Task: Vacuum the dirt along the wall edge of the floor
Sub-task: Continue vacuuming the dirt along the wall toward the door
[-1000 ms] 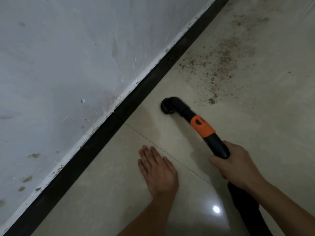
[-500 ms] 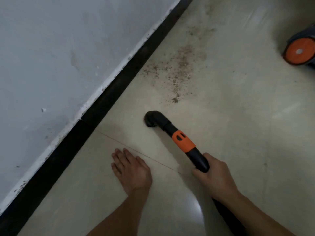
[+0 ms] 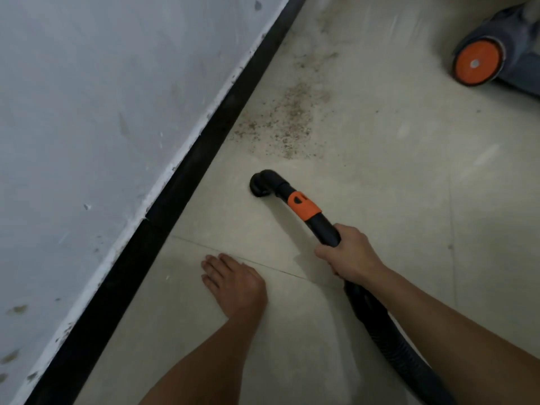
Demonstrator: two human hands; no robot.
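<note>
My right hand (image 3: 349,252) grips the black vacuum tube (image 3: 320,226), which has an orange collar (image 3: 302,206). Its bent black nozzle (image 3: 261,184) rests mouth-down on the beige tile floor. A patch of brown dirt (image 3: 287,121) lies just beyond the nozzle, spreading toward the black baseboard (image 3: 204,147) under the white wall (image 3: 102,97). My left hand (image 3: 233,283) lies flat on the floor, palm down, fingers pointing toward the wall. The black ribbed hose (image 3: 388,334) runs back under my right forearm.
The vacuum body (image 3: 508,54), grey with an orange wheel (image 3: 476,62), stands at the top right. A tile joint (image 3: 263,266) crosses the floor just beyond my left hand. The wall has scuffs and stains low on the left.
The view has swung right, bringing the vacuum body into sight. The nozzle sits closer to the near edge of the dirt patch. My left hand stays flat on the floor.
</note>
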